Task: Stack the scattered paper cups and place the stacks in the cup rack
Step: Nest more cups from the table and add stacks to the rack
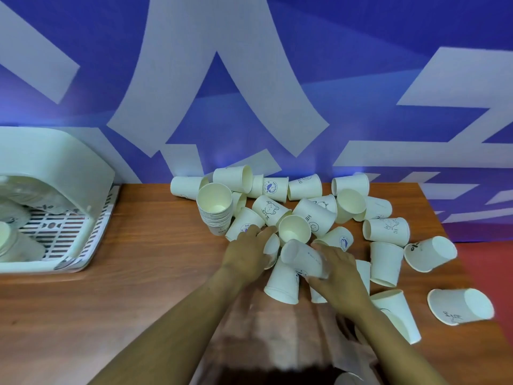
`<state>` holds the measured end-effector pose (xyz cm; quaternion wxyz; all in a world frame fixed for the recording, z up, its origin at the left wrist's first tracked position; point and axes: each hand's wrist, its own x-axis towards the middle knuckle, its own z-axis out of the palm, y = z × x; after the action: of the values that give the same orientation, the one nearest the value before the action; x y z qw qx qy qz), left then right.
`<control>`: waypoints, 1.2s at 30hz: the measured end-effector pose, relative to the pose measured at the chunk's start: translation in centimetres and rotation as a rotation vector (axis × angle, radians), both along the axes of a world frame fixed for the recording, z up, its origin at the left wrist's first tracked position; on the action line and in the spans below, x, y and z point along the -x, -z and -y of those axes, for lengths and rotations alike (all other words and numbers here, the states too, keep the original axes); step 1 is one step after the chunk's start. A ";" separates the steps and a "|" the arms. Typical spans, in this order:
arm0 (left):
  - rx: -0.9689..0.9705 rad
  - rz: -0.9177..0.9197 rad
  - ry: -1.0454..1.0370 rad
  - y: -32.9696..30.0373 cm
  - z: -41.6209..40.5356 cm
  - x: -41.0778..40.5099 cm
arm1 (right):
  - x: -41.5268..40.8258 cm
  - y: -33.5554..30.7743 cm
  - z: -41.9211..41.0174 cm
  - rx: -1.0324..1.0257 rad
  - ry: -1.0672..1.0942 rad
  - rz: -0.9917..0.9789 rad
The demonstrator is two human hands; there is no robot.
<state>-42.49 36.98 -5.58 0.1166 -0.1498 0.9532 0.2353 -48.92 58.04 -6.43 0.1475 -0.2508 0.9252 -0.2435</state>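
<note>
Several white paper cups lie scattered on the brown wooden table, most on their sides. An upright stack of nested cups stands at the pile's left edge. My right hand grips a blurred cup held on its side in the middle of the pile. My left hand reaches into the pile and curls around a cup just left of it. The white cup rack sits at the far left with cups inside.
A blue and white patterned wall stands right behind the table. Two cups lie near the table's right edge, beyond which a red floor shows. Bare wood stretches between the rack and the pile.
</note>
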 end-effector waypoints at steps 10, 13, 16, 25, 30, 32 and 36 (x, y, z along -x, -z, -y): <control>-0.230 -0.192 -0.245 -3.4 1.8 -7.9 | -2.1 -4.3 2.1 0.129 0.074 -0.008; -0.289 -0.283 -0.338 -4.3 3.4 -10.6 | -3.6 -5.6 4.4 0.177 0.035 0.010; -0.330 -0.306 -0.437 -4.9 5.2 -13.3 | -5.3 -6.6 6.7 0.222 0.005 0.019; -0.291 -0.231 -0.452 -6.6 9.3 -18.2 | -9.7 -8.1 9.1 0.233 0.045 -0.026; -0.324 -0.251 -0.384 -7.0 12.7 -20.8 | -12.6 -9.1 11.7 0.221 0.082 -0.044; -0.358 -0.240 -0.374 -7.1 15.0 -22.3 | -14.2 -9.5 14.1 0.208 0.090 -0.065; -0.420 -0.276 -0.372 -7.7 20.7 -26.1 | -18.5 -10.6 20.4 0.149 0.038 -0.047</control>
<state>-16.41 16.32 2.17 -0.0305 -0.2607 0.8468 0.4627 -30.46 37.59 4.21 0.1017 -0.2490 0.9124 -0.3086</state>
